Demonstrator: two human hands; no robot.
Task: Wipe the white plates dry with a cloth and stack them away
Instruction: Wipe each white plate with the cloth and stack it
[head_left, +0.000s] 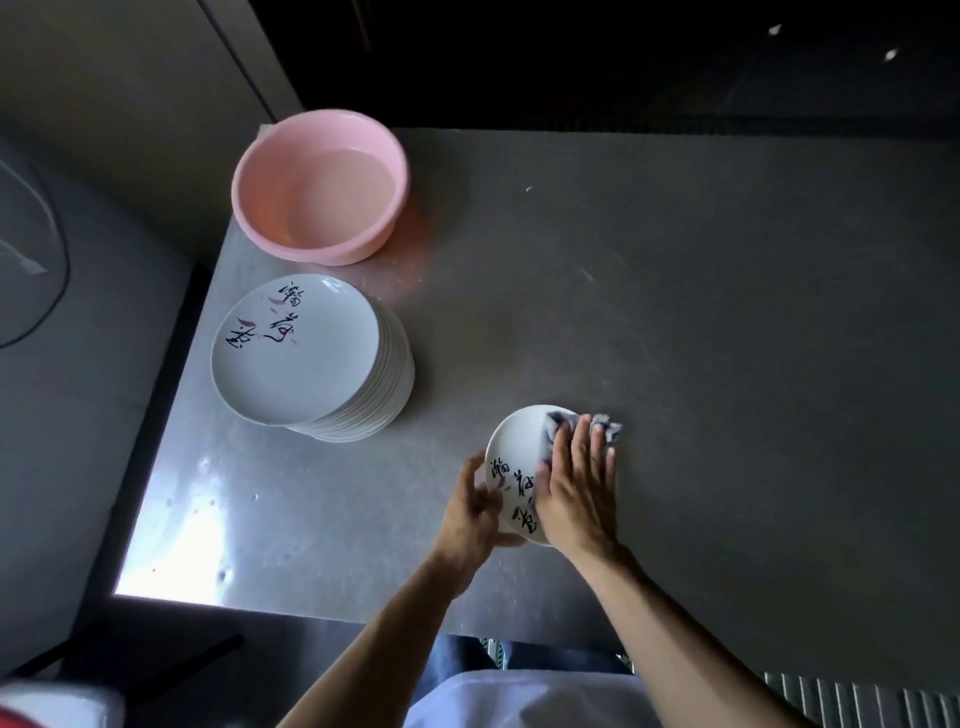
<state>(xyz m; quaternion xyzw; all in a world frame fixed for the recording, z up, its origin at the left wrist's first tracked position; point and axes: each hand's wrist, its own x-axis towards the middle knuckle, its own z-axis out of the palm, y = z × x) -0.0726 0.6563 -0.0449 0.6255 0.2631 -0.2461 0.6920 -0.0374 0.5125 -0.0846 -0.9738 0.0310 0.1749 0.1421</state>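
A white plate (514, 452) with black brush lettering is tilted above the grey table (727, 338) near the front middle. My left hand (475, 506) grips its left rim. My right hand (576, 486) lies flat with straight fingers on the plate's face, pressing a grey cloth (563, 423) against it; the cloth pokes out past the fingertips. A stack of several matching white plates (306, 353) stands to the left on the table.
A pink plastic basin (319, 187) with water in it sits at the table's back left corner. The table's left edge runs close by the plate stack. A ribbed metal surface (857, 701) shows at the bottom right.
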